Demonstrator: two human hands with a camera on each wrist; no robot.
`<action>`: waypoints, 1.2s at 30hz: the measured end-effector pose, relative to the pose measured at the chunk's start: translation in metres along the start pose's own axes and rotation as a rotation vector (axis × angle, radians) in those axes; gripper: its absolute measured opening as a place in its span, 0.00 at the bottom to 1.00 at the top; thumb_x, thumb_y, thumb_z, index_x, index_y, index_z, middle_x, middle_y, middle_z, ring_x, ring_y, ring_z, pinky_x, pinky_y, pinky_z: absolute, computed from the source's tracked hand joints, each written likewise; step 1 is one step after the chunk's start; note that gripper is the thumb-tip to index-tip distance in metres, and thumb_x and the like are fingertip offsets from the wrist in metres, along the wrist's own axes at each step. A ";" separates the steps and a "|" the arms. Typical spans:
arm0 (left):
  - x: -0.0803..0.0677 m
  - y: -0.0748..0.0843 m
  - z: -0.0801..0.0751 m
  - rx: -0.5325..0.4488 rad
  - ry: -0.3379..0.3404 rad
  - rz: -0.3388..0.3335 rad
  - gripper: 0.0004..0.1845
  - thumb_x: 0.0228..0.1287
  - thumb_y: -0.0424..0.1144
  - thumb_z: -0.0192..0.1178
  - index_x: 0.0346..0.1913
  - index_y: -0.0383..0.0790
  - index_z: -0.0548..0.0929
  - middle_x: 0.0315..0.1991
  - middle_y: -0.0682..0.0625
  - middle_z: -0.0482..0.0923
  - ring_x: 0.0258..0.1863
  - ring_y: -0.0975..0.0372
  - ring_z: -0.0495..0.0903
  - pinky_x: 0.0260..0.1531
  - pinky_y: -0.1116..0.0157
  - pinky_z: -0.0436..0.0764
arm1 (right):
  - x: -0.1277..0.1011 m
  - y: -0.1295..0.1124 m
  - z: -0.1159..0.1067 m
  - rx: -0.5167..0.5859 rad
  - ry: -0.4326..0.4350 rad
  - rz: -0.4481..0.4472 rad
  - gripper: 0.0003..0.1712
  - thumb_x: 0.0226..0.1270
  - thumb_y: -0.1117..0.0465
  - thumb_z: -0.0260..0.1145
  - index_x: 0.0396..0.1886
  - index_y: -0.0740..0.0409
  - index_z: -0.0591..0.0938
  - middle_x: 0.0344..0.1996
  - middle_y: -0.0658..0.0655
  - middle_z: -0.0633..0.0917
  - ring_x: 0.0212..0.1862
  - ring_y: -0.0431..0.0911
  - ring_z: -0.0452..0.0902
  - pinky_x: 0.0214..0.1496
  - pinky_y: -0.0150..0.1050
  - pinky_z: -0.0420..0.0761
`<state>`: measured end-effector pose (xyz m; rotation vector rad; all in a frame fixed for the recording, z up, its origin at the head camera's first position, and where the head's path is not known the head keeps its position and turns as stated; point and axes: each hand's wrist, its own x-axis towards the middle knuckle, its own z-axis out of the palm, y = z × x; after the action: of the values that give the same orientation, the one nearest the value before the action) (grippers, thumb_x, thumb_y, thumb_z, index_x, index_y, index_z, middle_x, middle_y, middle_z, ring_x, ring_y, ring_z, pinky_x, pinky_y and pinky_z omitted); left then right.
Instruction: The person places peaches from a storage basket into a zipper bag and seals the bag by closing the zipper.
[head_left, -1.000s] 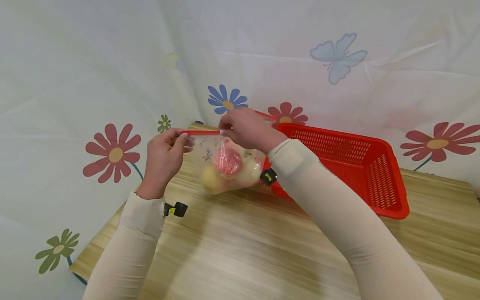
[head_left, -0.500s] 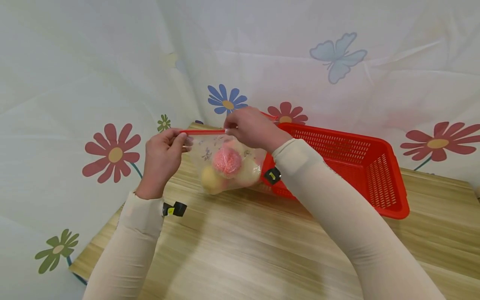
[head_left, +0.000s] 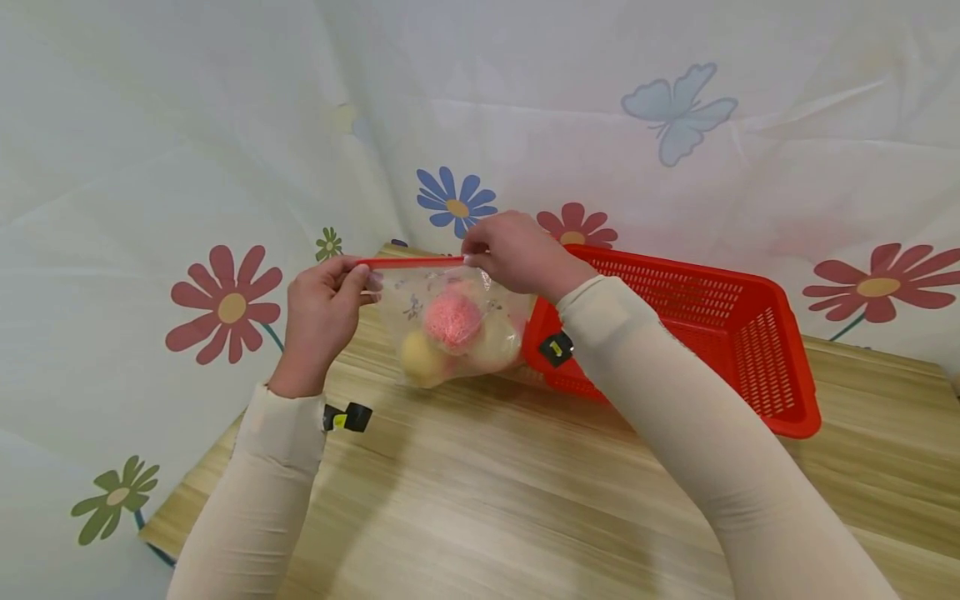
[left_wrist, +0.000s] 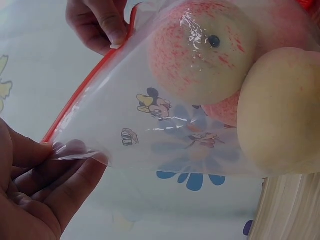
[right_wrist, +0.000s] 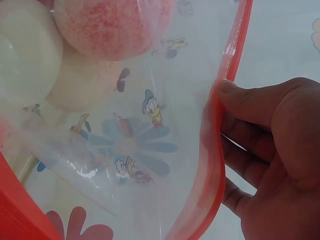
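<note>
A clear zip-top bag (head_left: 401,292) with a red zip strip (head_left: 412,262) and small cartoon prints hangs between both hands. Inside it are several peaches, among them a pink one (head_left: 452,319), a yellowish one (head_left: 422,358) and a speckled one (left_wrist: 200,60) in the left wrist view. My left hand (head_left: 322,312) pinches the bag's left top corner at the strip's end. My right hand (head_left: 521,254) pinches the strip farther right, thumb (right_wrist: 237,97) on its near side in the right wrist view. Between the hands the strip is taut; beyond my right hand it curves loosely.
A red slotted plastic basket (head_left: 675,333) stands directly right of the bag, partly behind my right forearm. Both are at the wooden table (head_left: 480,483). Behind hangs a pale curtain (head_left: 525,108) printed with flowers and a butterfly.
My right hand has slid a short way to the right along the red strip, widening the stretch between the hands. My left hand has stayed nearly still at the corner.
</note>
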<state>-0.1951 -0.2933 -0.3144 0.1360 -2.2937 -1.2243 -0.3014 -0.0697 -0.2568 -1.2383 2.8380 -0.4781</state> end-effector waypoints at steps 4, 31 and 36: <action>0.000 0.000 -0.001 0.002 0.003 -0.016 0.17 0.72 0.44 0.53 0.51 0.34 0.83 0.40 0.40 0.84 0.36 0.56 0.86 0.40 0.65 0.84 | -0.001 0.004 -0.001 0.010 -0.001 0.018 0.16 0.66 0.55 0.65 0.52 0.51 0.83 0.45 0.52 0.85 0.46 0.46 0.77 0.52 0.39 0.82; -0.002 -0.007 -0.010 -0.071 -0.003 -0.042 0.18 0.71 0.46 0.53 0.52 0.35 0.82 0.44 0.41 0.83 0.36 0.64 0.86 0.40 0.67 0.84 | -0.013 0.030 -0.006 0.059 -0.014 0.113 0.18 0.66 0.55 0.65 0.56 0.51 0.81 0.46 0.53 0.84 0.47 0.46 0.77 0.53 0.41 0.82; -0.002 -0.009 -0.011 -0.092 -0.006 -0.046 0.18 0.71 0.46 0.54 0.52 0.36 0.82 0.43 0.41 0.83 0.36 0.65 0.85 0.39 0.67 0.84 | -0.014 0.034 -0.007 0.073 -0.010 0.131 0.19 0.66 0.56 0.66 0.56 0.51 0.81 0.47 0.53 0.84 0.47 0.47 0.76 0.53 0.42 0.82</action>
<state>-0.1893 -0.3064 -0.3172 0.1531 -2.2463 -1.3530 -0.3172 -0.0358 -0.2616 -1.0318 2.8416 -0.5620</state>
